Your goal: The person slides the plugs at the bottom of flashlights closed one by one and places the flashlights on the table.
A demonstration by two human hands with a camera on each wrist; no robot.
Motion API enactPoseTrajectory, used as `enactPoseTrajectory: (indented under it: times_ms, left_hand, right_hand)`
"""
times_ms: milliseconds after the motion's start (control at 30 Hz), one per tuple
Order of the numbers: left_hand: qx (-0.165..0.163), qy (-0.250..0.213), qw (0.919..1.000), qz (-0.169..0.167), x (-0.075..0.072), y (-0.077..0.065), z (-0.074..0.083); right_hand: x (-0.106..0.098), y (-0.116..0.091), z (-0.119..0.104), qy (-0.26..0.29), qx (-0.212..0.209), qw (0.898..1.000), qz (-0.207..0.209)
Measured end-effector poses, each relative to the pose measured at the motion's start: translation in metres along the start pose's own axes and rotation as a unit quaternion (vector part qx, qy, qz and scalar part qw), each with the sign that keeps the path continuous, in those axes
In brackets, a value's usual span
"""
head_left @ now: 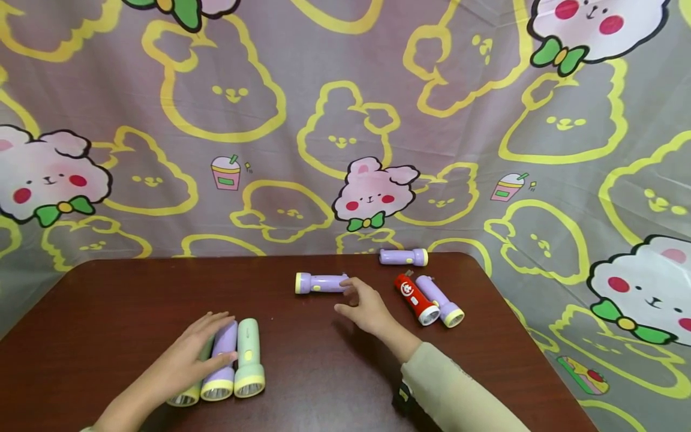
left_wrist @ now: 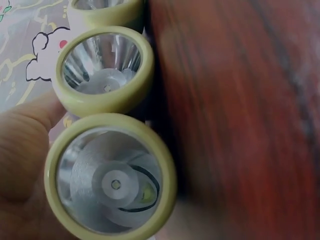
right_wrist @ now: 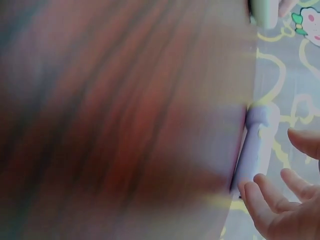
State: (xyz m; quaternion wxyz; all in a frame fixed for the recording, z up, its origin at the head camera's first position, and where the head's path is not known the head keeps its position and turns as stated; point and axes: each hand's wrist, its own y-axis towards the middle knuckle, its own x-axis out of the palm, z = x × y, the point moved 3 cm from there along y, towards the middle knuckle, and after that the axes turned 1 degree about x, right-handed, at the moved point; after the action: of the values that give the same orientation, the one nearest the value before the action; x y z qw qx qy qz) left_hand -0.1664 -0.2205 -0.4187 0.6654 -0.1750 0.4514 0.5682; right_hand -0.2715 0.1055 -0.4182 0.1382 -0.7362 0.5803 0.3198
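My left hand [head_left: 183, 357] rests over a row of three flashlights at the table's left front. Its thumb lies across a purple flashlight [head_left: 224, 348]; its fingers extend over the tail ends. A green flashlight [head_left: 248, 354] lies on the right of the row, and a partly hidden flashlight [head_left: 186, 396] lies under the hand. The left wrist view shows their yellow-rimmed lenses, the nearest lens [left_wrist: 115, 175] largest. My right hand [head_left: 369, 309] is at the tail end of another purple flashlight [head_left: 323, 283], fingers spread apart. Whether the fingertips touch it I cannot tell.
On the right of the brown table [head_left: 313, 360] lie a red flashlight [head_left: 415, 298] and a purple flashlight [head_left: 441, 301], side by side. Another purple flashlight [head_left: 403, 257] lies at the back edge. A patterned curtain [head_left: 302, 144] hangs behind the table and along its right.
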Motion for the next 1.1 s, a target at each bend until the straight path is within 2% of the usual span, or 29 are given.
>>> enactPoseTrajectory:
  times_ms: [267, 433, 600, 867, 1100]
  left_hand:
    - [0.009, 0.011, 0.9999, -0.005, 0.000, 0.002, 0.000]
    - [-0.005, 0.016, 0.9997, -0.020, -0.001, 0.003, 0.000]
    - [-0.019, 0.018, 0.9992, -0.030, -0.001, 0.001, 0.001]
    - [-0.021, 0.020, 0.9993, -0.023, -0.002, 0.001, 0.001]
    - [-0.020, 0.016, 0.9995, -0.019, -0.001, 0.000, 0.001]
  right_hand:
    - [-0.012, 0.014, 0.010, -0.042, -0.003, 0.999, 0.035]
    - [-0.012, 0.023, 0.018, -0.038, 0.000, 0.999, 0.037]
    - [-0.009, 0.030, 0.021, -0.031, 0.023, 0.999, 0.032]
    - [-0.005, 0.039, 0.021, -0.030, 0.012, 0.999, 0.017]
    - [-0.002, 0.044, 0.024, -0.050, 0.024, 0.998, 0.003]
